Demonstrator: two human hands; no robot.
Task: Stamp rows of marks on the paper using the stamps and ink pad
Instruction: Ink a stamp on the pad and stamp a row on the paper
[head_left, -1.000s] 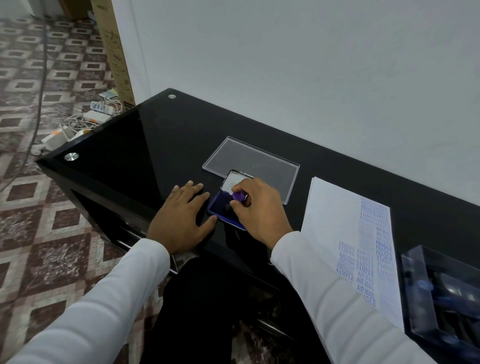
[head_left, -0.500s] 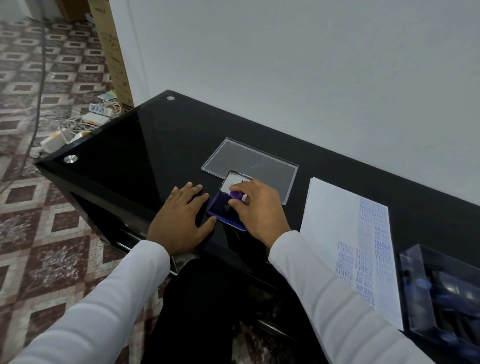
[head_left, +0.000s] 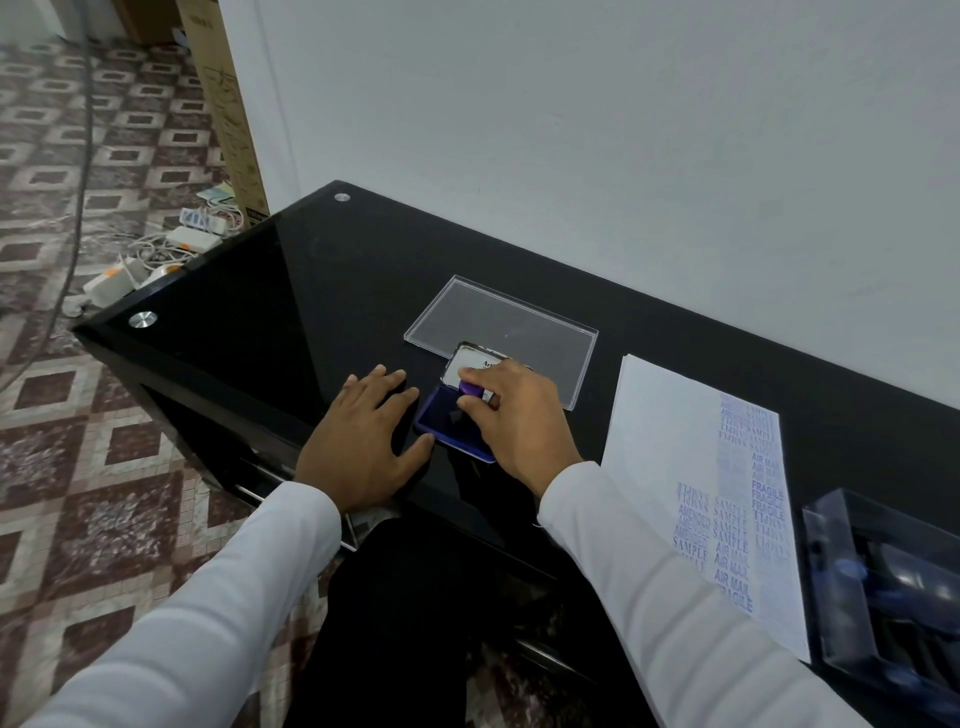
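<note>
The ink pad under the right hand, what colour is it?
Deep blue-violet; the ink pad shows in the head view, its only view, with the right hand over it.

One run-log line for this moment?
phase: inking | right hand: grips stamp on ink pad | left hand: flat beside pad | paper: partly stamped

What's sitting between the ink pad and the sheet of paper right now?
In the head view, the right hand, gripping a purple stamp, fills most of the gap between ink pad and paper; beyond it, bare black tabletop.
</note>
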